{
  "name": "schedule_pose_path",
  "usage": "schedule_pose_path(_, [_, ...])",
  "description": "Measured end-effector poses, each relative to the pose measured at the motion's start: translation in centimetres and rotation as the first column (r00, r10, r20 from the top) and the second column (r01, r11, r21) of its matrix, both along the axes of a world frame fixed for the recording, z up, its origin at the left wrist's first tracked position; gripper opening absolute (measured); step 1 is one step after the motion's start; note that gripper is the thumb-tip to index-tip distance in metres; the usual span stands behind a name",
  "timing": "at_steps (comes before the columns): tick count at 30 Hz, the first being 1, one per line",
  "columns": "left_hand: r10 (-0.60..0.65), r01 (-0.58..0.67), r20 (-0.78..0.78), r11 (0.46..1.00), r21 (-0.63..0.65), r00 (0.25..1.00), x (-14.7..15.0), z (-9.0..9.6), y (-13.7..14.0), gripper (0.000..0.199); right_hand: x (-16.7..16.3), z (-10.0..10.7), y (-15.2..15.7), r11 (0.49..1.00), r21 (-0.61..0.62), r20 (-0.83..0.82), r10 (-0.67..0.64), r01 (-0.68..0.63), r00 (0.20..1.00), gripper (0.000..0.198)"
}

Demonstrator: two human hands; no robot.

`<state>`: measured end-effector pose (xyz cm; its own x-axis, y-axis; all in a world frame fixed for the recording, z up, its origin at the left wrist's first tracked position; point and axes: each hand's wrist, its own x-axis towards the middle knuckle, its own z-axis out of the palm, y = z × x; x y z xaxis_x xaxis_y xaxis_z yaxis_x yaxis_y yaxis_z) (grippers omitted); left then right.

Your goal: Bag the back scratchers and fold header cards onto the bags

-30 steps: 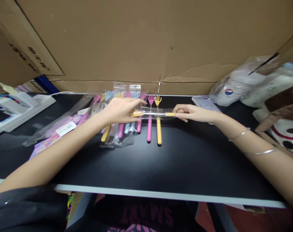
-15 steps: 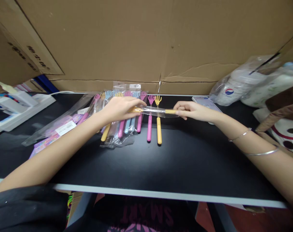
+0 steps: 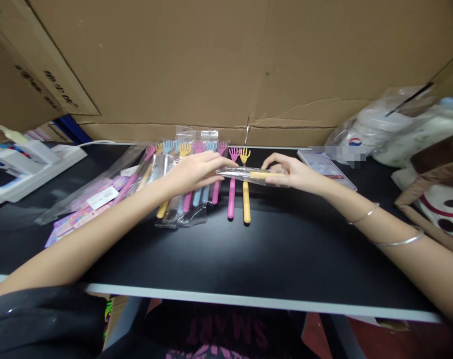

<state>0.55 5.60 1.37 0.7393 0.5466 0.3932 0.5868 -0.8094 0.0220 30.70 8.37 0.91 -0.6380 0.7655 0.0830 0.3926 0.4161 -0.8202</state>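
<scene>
Gripping at nine and three o'clock, left hand [image 3: 196, 172] and right hand [image 3: 294, 172] seemingly adjust a slender, yellow-handled, clear-plastic-wrapped stick [image 3: 262, 175], needing steadiness.

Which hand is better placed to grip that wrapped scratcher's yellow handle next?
Probably the person's right hand: it is at the end with the yellow handle, while the left hand is at the opposite end of the wrapped scratcher.

Above a flat black desk [image 3: 226, 259], a person's left hand [image 3: 198, 172] and right hand [image 3: 293, 173] are holding a film-wrapped, yellow-handled backscratcher [image 3: 259, 175]; a slim pink plastic backscratcher [image 3: 231, 199] is lying on the desk.
</scene>
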Motion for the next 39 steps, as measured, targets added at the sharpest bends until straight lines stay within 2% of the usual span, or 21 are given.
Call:
schedule_pose_path(4, [-0.034,0.034,-0.024,0.999,0.011,0.999,0.3,-0.1,-0.3,0.032,-0.5,0.2,-0.6,0.999,-0.040,0.059,0.030,-0.028,0.998,0.048])
schedule_pose_path(6, [-0.014,0.014,-0.020,1.000,-0.002,1.000,0.3,-0.2,-0.3,0.037,-0.6,0.4,-0.7,0.996,-0.074,0.077,0.045,-0.039,0.996,0.046])
schedule_pose_path(12, [0.157,-0.162,-0.110,0.986,-0.038,0.981,-0.5,0.2,-0.2,0.061,0.8,1.3,0.1,1.000,0.001,0.126,-0.028,0.028,0.992,0.044])
schedule_pose_path(17, [0.261,-0.261,-0.155,0.965,0.020,0.953,-1.5,0.4,0.6,0.056,2.3,1.3,1.1,0.998,0.019,0.149,-0.064,0.062,0.987,0.045])
schedule_pose_path(24, [0.200,-0.193,-0.157,0.980,0.055,0.967,-2.0,0.3,1.1,0.038,2.6,0.5,1.6,0.999,-0.038,0.137,-0.025,0.030,0.990,0.044])
schedule_pose_path(30, [0.182,-0.179,-0.152,0.983,0.033,0.972,-1.4,0.6,0.4,0.034,1.9,0.7,1.1,0.999,-0.010,0.156,-0.039,0.041,0.987,0.049])
schedule_pose_path(35, [0.118,-0.113,-0.176,0.993,0.036,0.977,-0.6,0.8,-0.5,0.031,1.2,0.9,0.6,0.995,-0.095,0.172,-0.017,0.034,0.985,0.052])
schedule_pose_path(39, [0.130,-0.127,-0.176,0.991,0.028,0.976,-0.5,0.9,-0.5,0.032,1.0,0.7,0.4,0.995,-0.097,0.187,-0.015,0.033,0.982,0.051])
